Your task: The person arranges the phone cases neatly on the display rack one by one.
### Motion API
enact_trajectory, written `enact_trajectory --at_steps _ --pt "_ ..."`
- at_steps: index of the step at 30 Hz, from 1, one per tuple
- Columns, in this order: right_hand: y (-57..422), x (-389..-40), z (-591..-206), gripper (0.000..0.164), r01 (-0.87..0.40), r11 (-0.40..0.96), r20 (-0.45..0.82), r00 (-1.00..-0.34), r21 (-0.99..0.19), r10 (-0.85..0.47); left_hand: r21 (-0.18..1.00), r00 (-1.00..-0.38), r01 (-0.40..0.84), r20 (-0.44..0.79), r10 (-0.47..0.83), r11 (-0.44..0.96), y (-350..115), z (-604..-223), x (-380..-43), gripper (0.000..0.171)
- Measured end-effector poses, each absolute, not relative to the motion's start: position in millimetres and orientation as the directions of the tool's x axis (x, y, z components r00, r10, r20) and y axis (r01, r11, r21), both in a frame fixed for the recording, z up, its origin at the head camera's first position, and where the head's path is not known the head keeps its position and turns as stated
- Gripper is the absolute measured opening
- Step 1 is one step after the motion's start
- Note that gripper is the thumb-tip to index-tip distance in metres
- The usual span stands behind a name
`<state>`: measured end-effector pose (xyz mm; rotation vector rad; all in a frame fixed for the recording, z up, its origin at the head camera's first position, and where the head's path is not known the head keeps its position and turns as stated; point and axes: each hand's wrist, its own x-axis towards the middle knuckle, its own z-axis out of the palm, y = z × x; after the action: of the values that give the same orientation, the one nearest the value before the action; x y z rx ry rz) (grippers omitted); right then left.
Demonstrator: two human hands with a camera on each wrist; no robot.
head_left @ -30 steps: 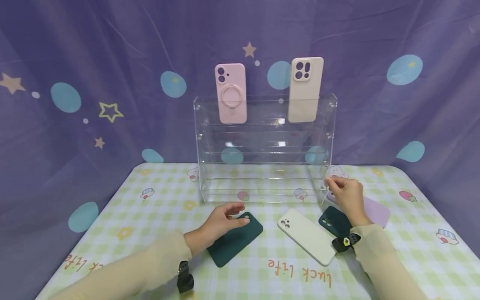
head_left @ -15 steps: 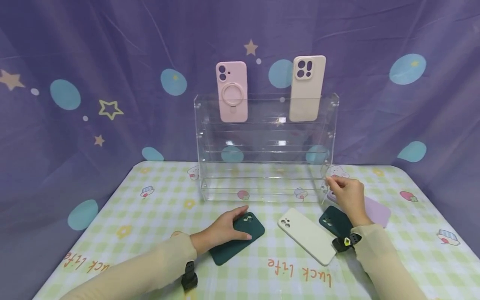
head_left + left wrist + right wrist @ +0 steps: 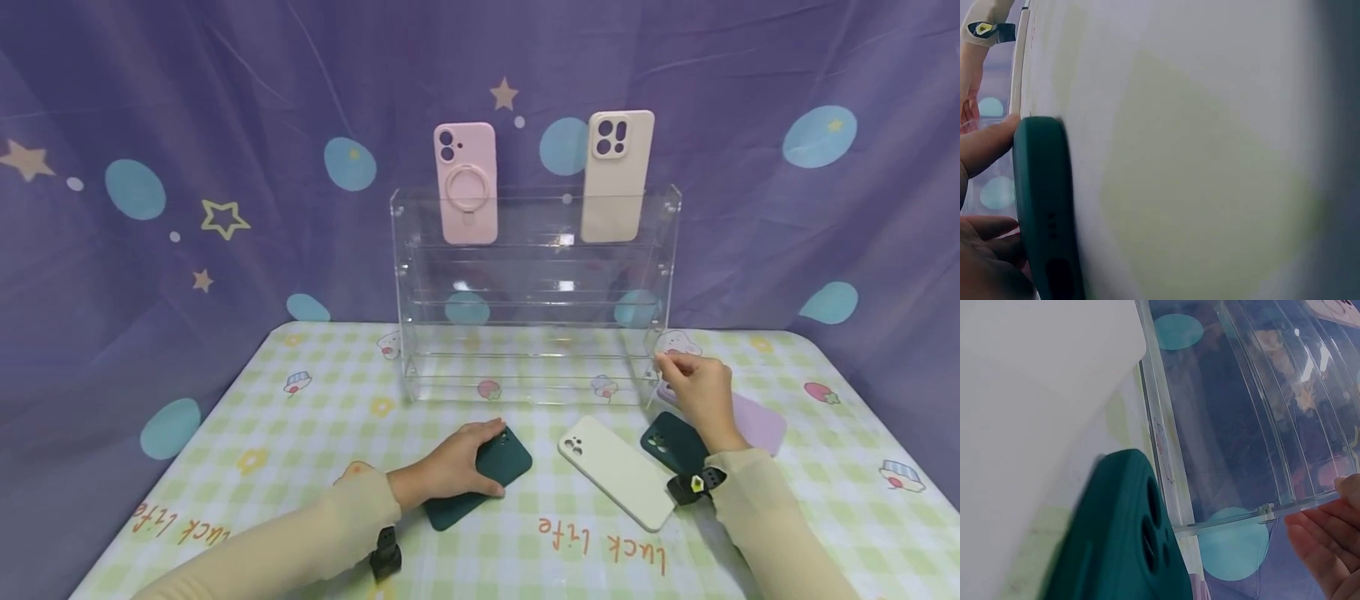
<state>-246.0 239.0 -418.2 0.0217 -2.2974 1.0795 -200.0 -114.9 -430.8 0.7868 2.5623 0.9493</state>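
Observation:
My left hand (image 3: 456, 462) spans a dark green phone case (image 3: 510, 460) lying on the table, thumb along its near edge and fingers at its far edge. In the left wrist view, the thumb touches the green case (image 3: 1044, 181). With its fingertips, my right hand (image 3: 703, 396) pinches the right side of a clear acrylic display rack (image 3: 536, 342); the right wrist view has thumb and fingers at that side panel. On the rack's top tier stand a pink phone case (image 3: 468, 225) with a ring and a cream phone case (image 3: 618, 187).
A white phone case (image 3: 618, 479) lies between the hands. Beneath the right forearm are a second dark green case (image 3: 671, 442) and a lilac case (image 3: 761, 425), partly hidden. A checked cloth (image 3: 315, 442) covers the table; a purple curtain (image 3: 247, 125) hangs behind.
My left hand has lowered onto the green case, its thumb moving down to the near edge. The right hand stays at the rack's side. The view has shifted slightly.

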Motion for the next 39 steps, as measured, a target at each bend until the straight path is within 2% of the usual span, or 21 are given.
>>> enact_trajectory --at_steps 5,12,14,21,24,33,39 --pt "239 -245 -418 0.020 -0.257 0.668 0.522 -0.821 -0.699 0.231 0.612 -0.801 0.436 -0.070 0.595 0.659 -111 -428 -202 0.092" --pt "238 -246 -419 0.020 -0.260 0.667 0.523 -0.821 -0.699 0.228 0.609 -0.797 0.439 -0.076 0.599 0.661 -109 -424 -207 0.097" --pt "238 -246 -419 0.020 -0.259 0.668 0.524 -0.821 -0.697 0.228 0.618 -0.809 0.430 -0.061 0.585 0.658 -110 -423 -210 0.092" --pt "239 -245 -417 0.020 -0.259 0.679 0.532 -0.816 -0.686 0.226 0.726 -0.813 0.397 -0.006 0.582 0.562 -118 -413 -224 0.041" --pt "239 -245 -418 0.019 -0.262 0.678 0.533 -0.816 -0.687 0.225 0.789 -0.817 0.336 -0.028 0.576 0.515 -121 -409 -228 0.030" --pt "239 -247 -419 0.019 -0.273 0.677 0.544 -0.809 -0.683 0.222 0.887 -0.767 0.191 -0.133 0.628 0.421 -128 -397 -230 0.027" --pt "239 -246 -419 0.020 -0.270 0.679 0.541 -0.811 -0.683 0.221 0.901 -0.794 0.192 -0.090 0.601 0.388 -135 -377 -234 0.029"
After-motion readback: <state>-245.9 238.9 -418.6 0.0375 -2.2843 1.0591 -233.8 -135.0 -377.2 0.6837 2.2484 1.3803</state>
